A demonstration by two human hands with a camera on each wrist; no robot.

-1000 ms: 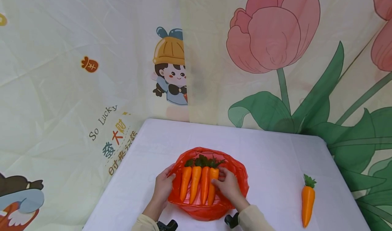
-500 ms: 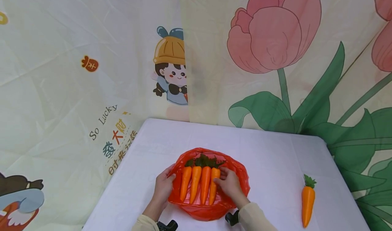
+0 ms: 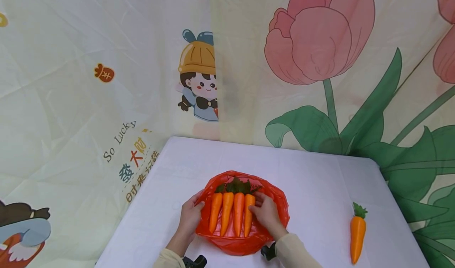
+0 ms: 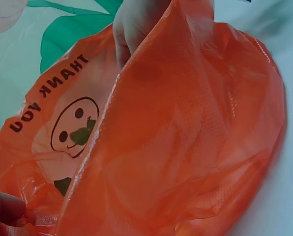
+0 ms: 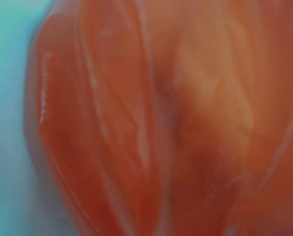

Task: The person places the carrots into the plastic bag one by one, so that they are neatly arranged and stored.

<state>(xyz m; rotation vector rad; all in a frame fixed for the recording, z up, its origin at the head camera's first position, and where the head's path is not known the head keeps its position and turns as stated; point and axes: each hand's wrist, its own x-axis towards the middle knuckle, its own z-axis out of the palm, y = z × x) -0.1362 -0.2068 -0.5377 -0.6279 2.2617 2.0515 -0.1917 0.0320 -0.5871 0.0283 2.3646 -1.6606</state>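
Note:
A red plastic bag point(image 3: 238, 245) lies with its mouth spread wide on the white table. Inside it several orange carrots point(image 3: 226, 214) lie side by side, their green tops pointing away. My left hand point(image 3: 190, 216) pinches the bag's left rim; its fingers point(image 4: 4, 206) show at the lower left of the left wrist view. My right hand point(image 3: 266, 213) reaches into the right side of the bag, thumb and fingers on the rightmost carrot point(image 3: 249, 216). Red plastic fills the right wrist view and hides that hand there.
One more carrot point(image 3: 357, 238) lies on the table point(image 3: 313, 181) to the right, apart from the bag. A patterned cloth point(image 3: 245, 62) with tulips and cartoon prints hangs behind the table.
My right hand and the rightmost carrot have shifted slightly right, opening a gap beside its neighbour. My left hand stays at the rim.

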